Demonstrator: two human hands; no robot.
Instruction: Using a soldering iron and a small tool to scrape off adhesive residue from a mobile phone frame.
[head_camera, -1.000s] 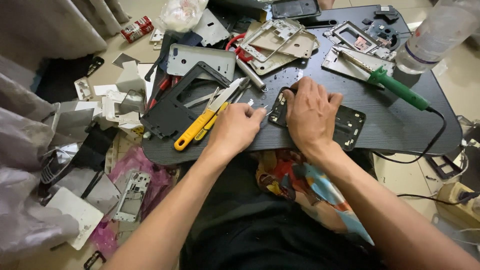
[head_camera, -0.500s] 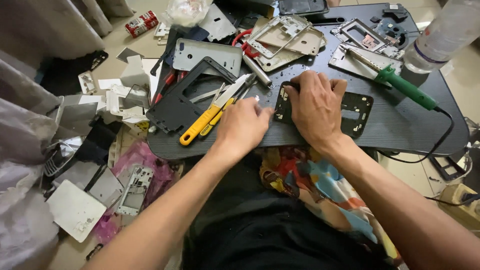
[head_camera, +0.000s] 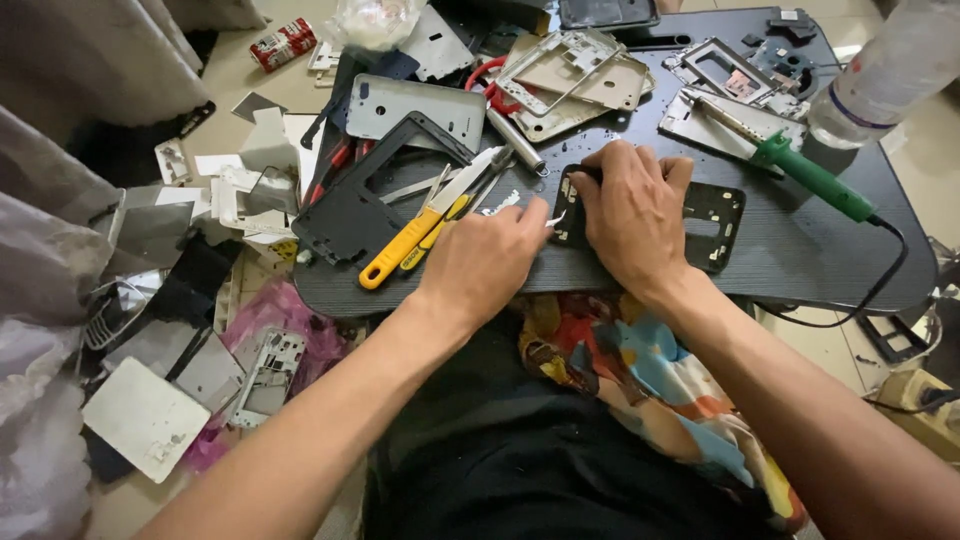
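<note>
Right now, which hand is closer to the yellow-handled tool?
Left. The left hand sits just right of the yellow-handled tool, nearly touching it. The right hand is farther right, pressing on the black phone frame.

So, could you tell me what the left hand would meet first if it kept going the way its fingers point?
Probably the black phone frame under the right hand: the left hand points up-right toward its near edge, fingertips almost there.

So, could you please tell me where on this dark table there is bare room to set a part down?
The dark oval table has bare surface on its right side, between the black phone frame under the right hand and the green-handled soldering iron. The front edge right of the wrists is free too. The far side and the left, around the yellow-handled knife near the left hand, are crowded.
</note>
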